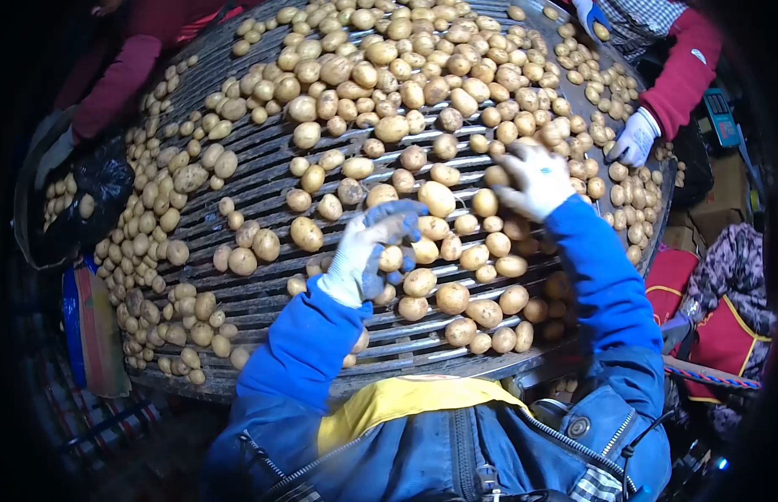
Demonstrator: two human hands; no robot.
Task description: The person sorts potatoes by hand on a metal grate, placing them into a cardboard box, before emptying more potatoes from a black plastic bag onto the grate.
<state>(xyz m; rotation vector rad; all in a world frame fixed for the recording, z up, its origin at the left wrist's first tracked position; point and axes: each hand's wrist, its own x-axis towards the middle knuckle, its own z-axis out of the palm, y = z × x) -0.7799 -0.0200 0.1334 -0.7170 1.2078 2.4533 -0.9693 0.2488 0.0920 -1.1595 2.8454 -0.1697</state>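
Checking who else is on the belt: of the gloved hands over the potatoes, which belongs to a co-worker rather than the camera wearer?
The white-gloved hand at the right edge, on a red sleeve; the wearer's left hand and right hand have blue sleeves.

There are too many potatoes [437, 198] to count, far more than a hundred, all lying on one big bench [263, 180] made of metal bars. Four gloved hands are over it. Two belong to the person in blue: the left hand [371, 249] and the right hand [535, 180]. Two more belong to other people: one white glove [633, 138] and one grey glove [53, 155]. One black bag [100, 188] hangs at the side.
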